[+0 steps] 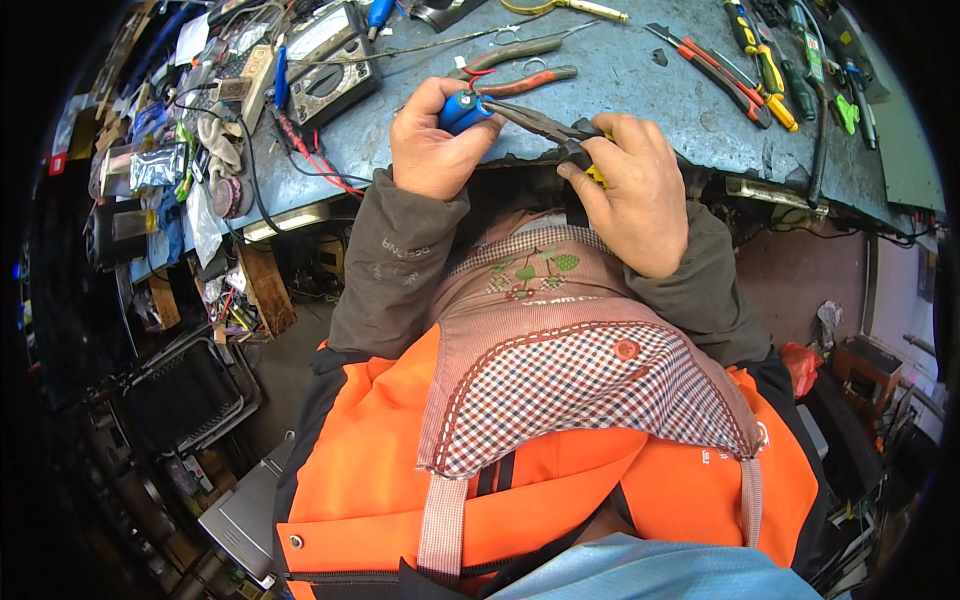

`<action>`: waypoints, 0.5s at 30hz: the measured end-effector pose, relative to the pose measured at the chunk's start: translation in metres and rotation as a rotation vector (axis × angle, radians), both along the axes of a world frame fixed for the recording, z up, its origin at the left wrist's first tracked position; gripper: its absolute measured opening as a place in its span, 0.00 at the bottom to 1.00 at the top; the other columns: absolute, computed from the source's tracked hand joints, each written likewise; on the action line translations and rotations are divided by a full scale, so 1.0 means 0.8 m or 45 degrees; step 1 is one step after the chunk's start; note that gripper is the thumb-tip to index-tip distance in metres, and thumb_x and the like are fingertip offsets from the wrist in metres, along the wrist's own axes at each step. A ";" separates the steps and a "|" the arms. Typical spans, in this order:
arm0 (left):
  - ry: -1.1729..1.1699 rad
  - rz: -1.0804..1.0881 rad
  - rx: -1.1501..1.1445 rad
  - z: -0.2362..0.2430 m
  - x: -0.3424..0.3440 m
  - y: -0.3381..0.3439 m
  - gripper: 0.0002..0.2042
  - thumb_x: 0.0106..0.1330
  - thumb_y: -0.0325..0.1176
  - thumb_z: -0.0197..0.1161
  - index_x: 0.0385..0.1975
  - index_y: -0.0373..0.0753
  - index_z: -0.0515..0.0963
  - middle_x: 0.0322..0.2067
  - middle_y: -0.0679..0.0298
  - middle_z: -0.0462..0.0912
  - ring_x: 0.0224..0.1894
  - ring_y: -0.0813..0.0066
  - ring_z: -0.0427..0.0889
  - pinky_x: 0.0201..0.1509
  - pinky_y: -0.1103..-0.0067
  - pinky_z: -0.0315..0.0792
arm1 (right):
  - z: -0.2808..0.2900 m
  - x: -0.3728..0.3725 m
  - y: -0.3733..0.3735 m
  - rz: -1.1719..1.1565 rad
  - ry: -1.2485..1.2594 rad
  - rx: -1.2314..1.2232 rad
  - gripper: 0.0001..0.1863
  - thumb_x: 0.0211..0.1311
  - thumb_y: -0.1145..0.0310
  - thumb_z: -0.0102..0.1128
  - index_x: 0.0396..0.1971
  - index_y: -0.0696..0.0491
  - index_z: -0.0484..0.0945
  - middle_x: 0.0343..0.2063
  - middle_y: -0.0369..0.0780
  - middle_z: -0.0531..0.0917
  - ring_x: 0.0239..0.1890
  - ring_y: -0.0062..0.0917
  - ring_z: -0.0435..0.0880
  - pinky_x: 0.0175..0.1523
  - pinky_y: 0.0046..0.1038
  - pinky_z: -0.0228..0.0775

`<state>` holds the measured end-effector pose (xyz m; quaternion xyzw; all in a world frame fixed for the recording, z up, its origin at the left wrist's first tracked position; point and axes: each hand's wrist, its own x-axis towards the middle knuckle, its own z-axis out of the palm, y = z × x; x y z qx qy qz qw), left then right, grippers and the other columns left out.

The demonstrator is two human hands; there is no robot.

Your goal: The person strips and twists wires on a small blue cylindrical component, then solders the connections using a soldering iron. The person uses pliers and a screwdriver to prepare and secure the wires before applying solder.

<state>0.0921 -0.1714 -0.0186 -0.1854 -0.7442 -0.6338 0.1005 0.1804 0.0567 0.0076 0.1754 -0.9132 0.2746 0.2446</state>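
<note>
My left hand (432, 150) is closed around a small blue battery pack (462, 112), which looks like two cylinders side by side. Long-nose pliers (535, 122) with yellow and black handles are gripped in my right hand (640, 190). Their narrow tip points left and meets the right end of the pack; whether the jaws pinch anything there is too small to tell. A thin red wire (480, 72) curves up just beyond the pack. Both hands are over the near edge of the blue workbench (620, 70).
Beyond my hands lie red-and-black handled cutters (540, 80). A multimeter (335, 80) with red and black leads stands at the left, beside heaped parts and a glove (220, 140). On the right are more pliers (712, 80), screwdrivers (798, 90) and a black cable (820, 150).
</note>
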 end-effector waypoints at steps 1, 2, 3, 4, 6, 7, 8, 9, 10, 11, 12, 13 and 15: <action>-0.003 -0.011 0.005 -0.001 -0.001 -0.001 0.13 0.61 0.22 0.79 0.40 0.38 0.81 0.34 0.73 0.86 0.35 0.89 0.79 0.39 0.83 0.76 | 0.001 -0.001 0.001 0.003 0.004 0.025 0.13 0.55 0.68 0.79 0.35 0.55 0.83 0.48 0.41 0.83 0.46 0.41 0.80 0.51 0.42 0.73; -0.014 -0.025 0.010 -0.002 -0.002 -0.003 0.13 0.61 0.22 0.79 0.40 0.37 0.81 0.33 0.73 0.85 0.34 0.89 0.78 0.38 0.83 0.75 | 0.002 -0.001 0.002 0.007 0.008 0.050 0.13 0.54 0.68 0.79 0.34 0.55 0.82 0.47 0.41 0.83 0.46 0.41 0.80 0.50 0.42 0.74; -0.025 -0.041 0.016 -0.002 -0.003 -0.004 0.13 0.62 0.22 0.79 0.40 0.37 0.81 0.33 0.74 0.85 0.34 0.89 0.78 0.38 0.83 0.75 | 0.004 -0.002 0.004 0.020 0.014 0.070 0.13 0.54 0.68 0.79 0.34 0.55 0.82 0.47 0.41 0.83 0.46 0.41 0.80 0.50 0.42 0.74; -0.036 -0.057 0.022 -0.003 -0.004 -0.004 0.13 0.62 0.22 0.79 0.40 0.37 0.80 0.33 0.74 0.84 0.34 0.89 0.77 0.38 0.83 0.74 | 0.007 -0.003 0.005 0.034 0.019 0.090 0.14 0.54 0.68 0.80 0.34 0.55 0.82 0.47 0.41 0.83 0.46 0.41 0.80 0.50 0.42 0.74; -0.078 -0.088 0.028 -0.002 -0.005 -0.003 0.12 0.63 0.23 0.79 0.40 0.37 0.80 0.32 0.74 0.83 0.33 0.89 0.76 0.37 0.83 0.74 | 0.009 -0.007 0.010 0.072 0.020 0.113 0.14 0.53 0.69 0.80 0.33 0.55 0.81 0.46 0.41 0.83 0.46 0.41 0.80 0.49 0.43 0.74; -0.098 -0.104 0.030 -0.002 -0.005 -0.002 0.12 0.63 0.23 0.78 0.40 0.37 0.80 0.31 0.74 0.83 0.33 0.88 0.76 0.36 0.83 0.74 | 0.008 -0.010 0.014 0.096 0.016 0.115 0.14 0.53 0.69 0.80 0.33 0.55 0.81 0.46 0.41 0.82 0.46 0.42 0.80 0.49 0.43 0.74; -0.094 -0.103 -0.005 -0.002 -0.006 -0.003 0.12 0.63 0.23 0.79 0.40 0.37 0.80 0.31 0.74 0.83 0.33 0.88 0.76 0.36 0.82 0.74 | 0.007 -0.013 0.018 0.119 0.011 0.118 0.14 0.53 0.69 0.80 0.33 0.56 0.81 0.45 0.42 0.82 0.46 0.42 0.80 0.48 0.43 0.74; -0.091 -0.102 -0.037 -0.003 -0.007 -0.004 0.12 0.63 0.24 0.79 0.40 0.37 0.80 0.30 0.73 0.82 0.33 0.88 0.75 0.36 0.82 0.74 | 0.008 -0.015 0.020 0.147 -0.006 0.111 0.14 0.53 0.68 0.80 0.33 0.56 0.81 0.44 0.42 0.82 0.44 0.43 0.80 0.47 0.43 0.74; -0.088 -0.101 -0.070 -0.003 -0.009 -0.005 0.12 0.63 0.24 0.79 0.40 0.37 0.79 0.30 0.73 0.82 0.33 0.88 0.75 0.36 0.82 0.74 | 0.009 -0.017 0.022 0.176 -0.024 0.103 0.14 0.53 0.68 0.80 0.32 0.56 0.81 0.42 0.43 0.81 0.43 0.43 0.80 0.46 0.43 0.74; -0.081 -0.100 -0.090 -0.005 -0.010 -0.006 0.12 0.64 0.25 0.79 0.40 0.38 0.79 0.30 0.72 0.82 0.33 0.88 0.75 0.36 0.82 0.74 | 0.009 -0.019 0.024 0.203 -0.042 0.095 0.14 0.53 0.68 0.81 0.31 0.56 0.81 0.41 0.44 0.81 0.41 0.44 0.80 0.45 0.43 0.74; -0.073 -0.100 -0.109 -0.006 -0.011 -0.007 0.12 0.64 0.25 0.79 0.40 0.38 0.79 0.30 0.72 0.82 0.33 0.88 0.75 0.36 0.81 0.74 | 0.007 -0.021 0.025 0.237 -0.098 0.042 0.15 0.54 0.67 0.81 0.30 0.57 0.80 0.39 0.44 0.80 0.39 0.45 0.80 0.44 0.43 0.74; -0.065 -0.099 -0.128 -0.008 -0.012 -0.008 0.12 0.64 0.26 0.79 0.40 0.38 0.79 0.30 0.71 0.82 0.32 0.88 0.75 0.36 0.81 0.74 | 0.005 -0.023 0.027 0.270 -0.153 -0.012 0.15 0.55 0.67 0.81 0.30 0.58 0.80 0.37 0.45 0.80 0.37 0.45 0.80 0.42 0.42 0.74; -0.044 -0.111 -0.154 -0.005 -0.012 -0.008 0.13 0.63 0.26 0.79 0.40 0.38 0.79 0.29 0.72 0.81 0.32 0.88 0.75 0.35 0.81 0.74 | 0.004 -0.027 0.032 0.337 -0.282 -0.119 0.17 0.58 0.65 0.80 0.28 0.60 0.79 0.34 0.46 0.79 0.34 0.47 0.80 0.40 0.42 0.73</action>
